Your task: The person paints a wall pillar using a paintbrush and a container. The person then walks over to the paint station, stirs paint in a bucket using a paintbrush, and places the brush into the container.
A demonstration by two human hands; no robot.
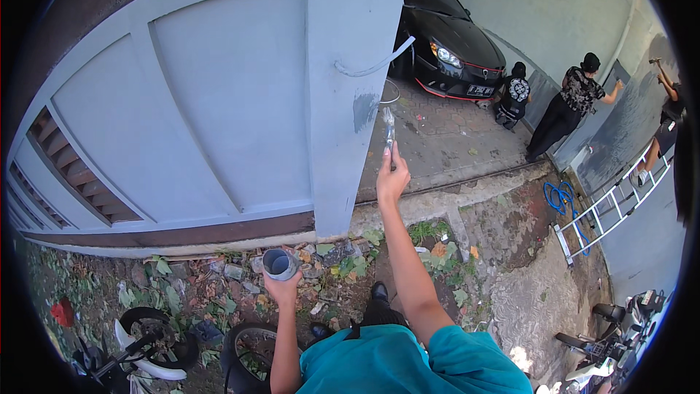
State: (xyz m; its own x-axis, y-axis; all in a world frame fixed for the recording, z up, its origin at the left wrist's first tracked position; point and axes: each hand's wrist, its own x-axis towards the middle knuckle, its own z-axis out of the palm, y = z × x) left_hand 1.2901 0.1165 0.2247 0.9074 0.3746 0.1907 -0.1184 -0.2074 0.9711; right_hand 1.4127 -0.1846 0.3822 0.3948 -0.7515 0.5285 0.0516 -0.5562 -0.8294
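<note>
Nearest the head camera is the teal shirt (408, 361). Working well here probably means light, even strokes near the pillar's (350, 36) edge, blending the dark grey patch (366, 111) outward, with the cup (291, 271) kept level. The brush (389, 130) rises from the right hand (392, 176), pinched between thumb and fingers, beside the patch; whether it touches, I cannot tell. The left hand (283, 290) curls round the cup, lower and leftward.

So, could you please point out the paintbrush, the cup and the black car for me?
Paintbrush (389, 128), head view: the middle of its length.
Cup (282, 276), head view: its outer wall, below the rim.
Black car (458, 35), head view: its bonnet.
</note>
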